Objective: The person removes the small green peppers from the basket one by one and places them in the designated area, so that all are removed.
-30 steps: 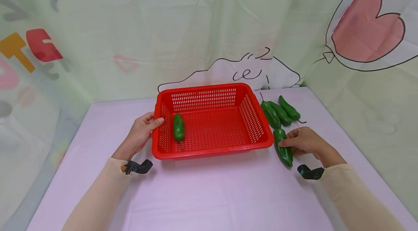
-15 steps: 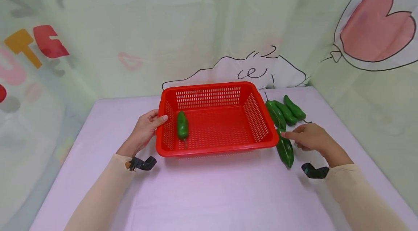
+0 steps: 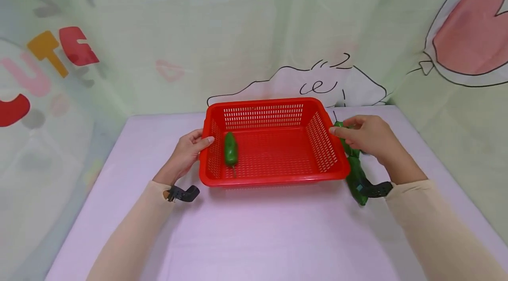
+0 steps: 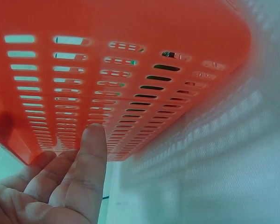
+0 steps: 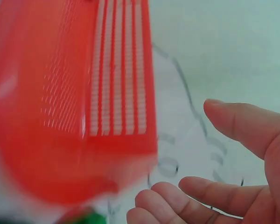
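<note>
A red plastic basket (image 3: 274,153) with slotted walls stands raised or tilted above the table, its right end beside the peppers. My left hand (image 3: 187,151) grips its left rim, thumb over the top edge; in the left wrist view the fingers (image 4: 91,168) lie against the slotted outer side. One green chili pepper (image 3: 231,149) lies inside, near the left wall. My right hand (image 3: 369,137) hovers by the right rim, over the peppers on the table. Its thumb (image 5: 238,123) and fingers are spread apart with nothing between them. Beneath it, a green chili pepper (image 3: 356,179) lies partly covered by the wrist camera.
Another green chili pepper (image 3: 339,126) shows beside the basket's right rim, mostly behind my right hand; others there are hidden. A pale cloth covers the table (image 3: 254,237). A printed curtain (image 3: 198,29) closes off the back and sides.
My right hand has let go of the near green chili pepper, then moved forward over the farther peppers. My left hand still holds the basket. The whole view has shifted slightly.
</note>
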`<action>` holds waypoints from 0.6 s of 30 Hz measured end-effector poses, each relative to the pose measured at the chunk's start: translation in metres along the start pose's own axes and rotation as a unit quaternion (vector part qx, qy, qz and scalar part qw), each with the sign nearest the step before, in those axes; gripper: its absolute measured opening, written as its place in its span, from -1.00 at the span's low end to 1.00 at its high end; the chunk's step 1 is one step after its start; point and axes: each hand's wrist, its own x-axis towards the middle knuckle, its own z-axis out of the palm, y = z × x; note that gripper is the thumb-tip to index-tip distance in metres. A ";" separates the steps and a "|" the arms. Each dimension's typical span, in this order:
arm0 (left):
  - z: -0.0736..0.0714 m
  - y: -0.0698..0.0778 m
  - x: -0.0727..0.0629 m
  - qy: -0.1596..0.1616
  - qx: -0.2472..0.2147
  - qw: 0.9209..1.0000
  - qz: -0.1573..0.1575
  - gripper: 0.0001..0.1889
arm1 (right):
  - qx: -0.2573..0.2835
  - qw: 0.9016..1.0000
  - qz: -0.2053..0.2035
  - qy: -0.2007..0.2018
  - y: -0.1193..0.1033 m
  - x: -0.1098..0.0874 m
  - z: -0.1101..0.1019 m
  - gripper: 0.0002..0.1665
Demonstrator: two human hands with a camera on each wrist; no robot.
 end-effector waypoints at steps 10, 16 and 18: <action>0.001 0.001 0.001 0.006 0.002 1.000 -0.001 -0.40 | 0.064 0.996 -0.024 -0.055 -0.073 0.030 0.041 -0.08; 0.001 0.001 0.001 0.012 -0.003 1.000 -0.008 -0.42 | 0.092 0.991 -0.026 -0.089 -0.105 0.051 0.075 -0.22; 0.001 0.001 0.001 0.013 -0.005 1.000 -0.009 -0.43 | 0.099 0.990 -0.024 -0.096 -0.113 0.058 0.087 -0.22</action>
